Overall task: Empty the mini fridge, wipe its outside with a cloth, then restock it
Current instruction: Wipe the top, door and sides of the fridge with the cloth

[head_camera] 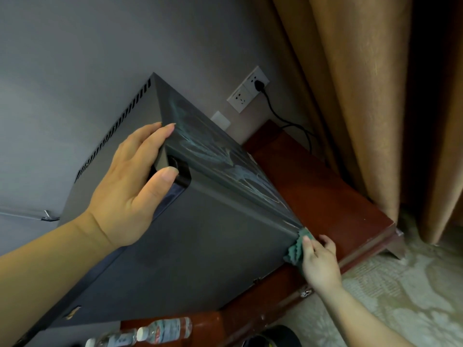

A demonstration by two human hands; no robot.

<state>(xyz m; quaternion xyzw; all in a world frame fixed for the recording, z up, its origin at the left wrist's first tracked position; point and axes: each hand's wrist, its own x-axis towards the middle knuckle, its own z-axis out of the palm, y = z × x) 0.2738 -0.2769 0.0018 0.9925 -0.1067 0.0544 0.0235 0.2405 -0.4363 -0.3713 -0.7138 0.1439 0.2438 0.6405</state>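
Somewhere in the middle stage, judging by the scene: wiping under way, restocking not yet begun. Mini fridge upright on the reddish wooden table, close to the grey wall, door apparently closed. Pale wet streaks across the side face turned toward the curtain, so probably well covered already. No such streaks on the broad front face, perhaps not yet wiped, though hard to tell in this light. Two water bottles lying outside the fridge at the bottom edge of view, likely part of the removed contents and waiting to go back in. Impossible to say whether fully emptied, with the inside hidden. Left hand laid over the upper front corner of the fridge, fingers straight along the top edge, thumb against the dark handle recess, bracing rather than clenching, holding nothing else. Right hand low down at the bottom front corner of the streaked side, fingers and thumb closed on a bunched green cloth, cloth pressed against the fridge just above the table.
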